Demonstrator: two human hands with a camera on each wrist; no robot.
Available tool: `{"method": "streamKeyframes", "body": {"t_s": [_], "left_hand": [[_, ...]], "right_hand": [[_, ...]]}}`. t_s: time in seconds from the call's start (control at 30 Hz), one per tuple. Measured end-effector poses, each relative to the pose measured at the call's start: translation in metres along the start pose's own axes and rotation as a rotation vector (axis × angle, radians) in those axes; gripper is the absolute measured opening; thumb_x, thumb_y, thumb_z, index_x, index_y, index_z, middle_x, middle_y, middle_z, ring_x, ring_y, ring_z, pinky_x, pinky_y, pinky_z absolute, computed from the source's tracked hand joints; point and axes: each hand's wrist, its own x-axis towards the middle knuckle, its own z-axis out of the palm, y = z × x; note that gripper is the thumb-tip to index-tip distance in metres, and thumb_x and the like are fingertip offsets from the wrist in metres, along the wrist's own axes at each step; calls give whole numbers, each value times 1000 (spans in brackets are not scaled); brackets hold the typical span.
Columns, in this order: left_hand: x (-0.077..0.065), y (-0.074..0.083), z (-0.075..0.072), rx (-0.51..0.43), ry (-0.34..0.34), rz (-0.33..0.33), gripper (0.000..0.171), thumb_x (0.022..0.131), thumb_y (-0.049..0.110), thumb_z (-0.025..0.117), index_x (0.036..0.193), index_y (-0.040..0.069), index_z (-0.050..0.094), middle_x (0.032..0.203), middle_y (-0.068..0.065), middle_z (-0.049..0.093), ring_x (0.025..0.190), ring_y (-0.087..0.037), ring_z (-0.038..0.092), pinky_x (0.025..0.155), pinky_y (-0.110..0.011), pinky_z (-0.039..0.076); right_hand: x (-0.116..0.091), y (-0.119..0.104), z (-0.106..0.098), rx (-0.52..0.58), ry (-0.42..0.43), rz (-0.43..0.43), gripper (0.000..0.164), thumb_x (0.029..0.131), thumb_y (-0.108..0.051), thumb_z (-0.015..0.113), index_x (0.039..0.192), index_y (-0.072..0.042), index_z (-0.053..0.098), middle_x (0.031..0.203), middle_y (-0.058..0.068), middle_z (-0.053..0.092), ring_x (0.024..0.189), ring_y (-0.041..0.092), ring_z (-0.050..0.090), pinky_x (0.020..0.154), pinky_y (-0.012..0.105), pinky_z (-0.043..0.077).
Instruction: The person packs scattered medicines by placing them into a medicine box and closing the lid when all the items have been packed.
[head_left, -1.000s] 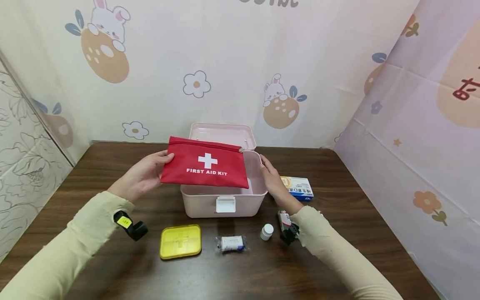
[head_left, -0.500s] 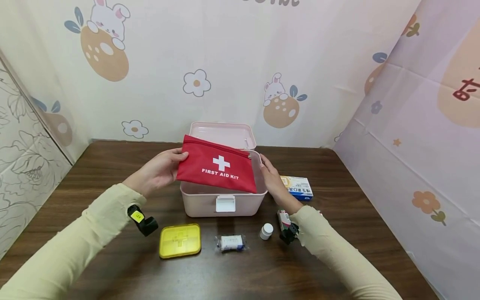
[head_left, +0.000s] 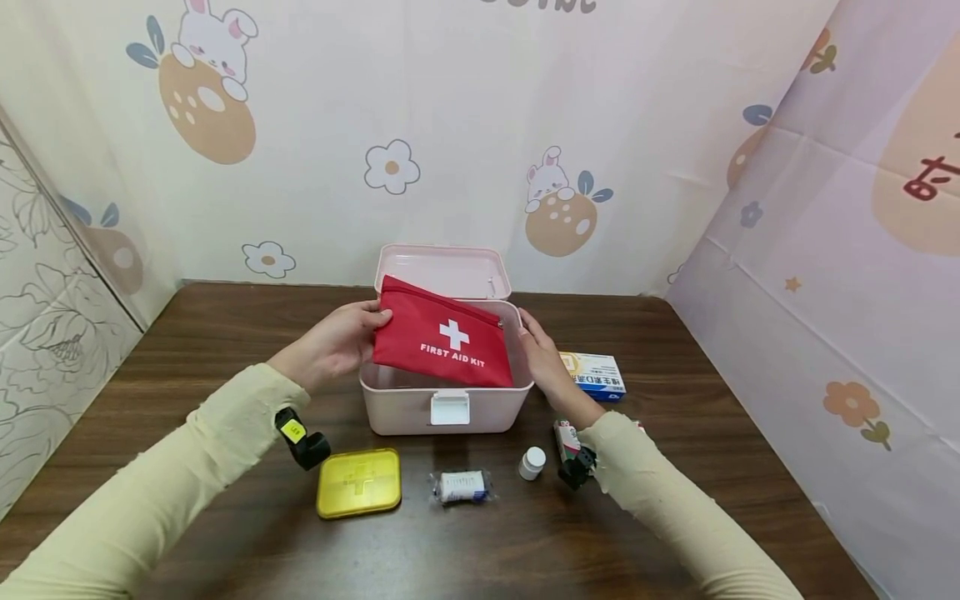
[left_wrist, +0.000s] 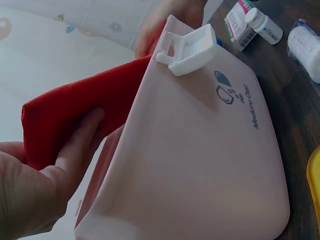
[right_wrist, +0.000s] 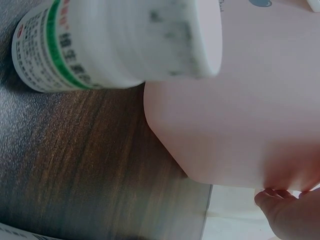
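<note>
A flat red first aid pouch (head_left: 446, 337) with a white cross and a zip along its top slants down to the right, its lower right end inside the open pink medicine box (head_left: 442, 414). My left hand (head_left: 333, 340) pinches the pouch at its left end, thumb in front. In the left wrist view the fingers (left_wrist: 82, 137) lie along the red fabric above the box rim. My right hand (head_left: 553, 367) grips the right wall of the box at its rim. The box's lid (head_left: 444, 271) stands raised behind, and a white latch (head_left: 450, 408) sits on the front.
In front of the box lie a yellow case (head_left: 359, 483), a wrapped bandage roll (head_left: 462, 487) and a small white bottle (head_left: 532, 463). A small carton (head_left: 566, 437) is partly under the right wrist. A blue and white medicine box (head_left: 596, 375) lies to the right.
My left hand has moved right, bringing the pouch over the box and tilting its right end down into it. My right hand has stayed on the box wall.
</note>
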Motion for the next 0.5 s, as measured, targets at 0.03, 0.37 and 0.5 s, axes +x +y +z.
{"method": "streamKeyframes", "body": {"t_s": [0.03, 0.37, 0.5], "left_hand": [[1, -1, 1, 1, -1, -2, 51, 107, 6, 34, 155, -3, 19, 112, -4, 53, 92, -12, 63, 79, -29, 58], [12, -7, 7, -23, 23, -37, 20, 106, 4, 34, 124, 7, 43, 106, -5, 54, 91, -15, 61, 73, -31, 58], [16, -10, 8, -16, 43, -55, 29, 107, 5, 34, 135, 2, 38, 111, -8, 52, 93, -17, 58, 72, -32, 58]], "right_hand": [[0, 0, 0, -2, 1, -1, 55, 110, -27, 34, 161, -11, 20, 162, 16, 26, 146, 38, 28, 112, 58, 32], [-1, -3, 1, -3, 0, 4, 55, 110, -26, 33, 161, -12, 19, 162, 16, 27, 146, 38, 28, 111, 56, 36], [-2, -2, 1, -1, 6, 5, 54, 110, -25, 33, 161, -12, 20, 162, 15, 28, 146, 38, 29, 110, 56, 37]]}}
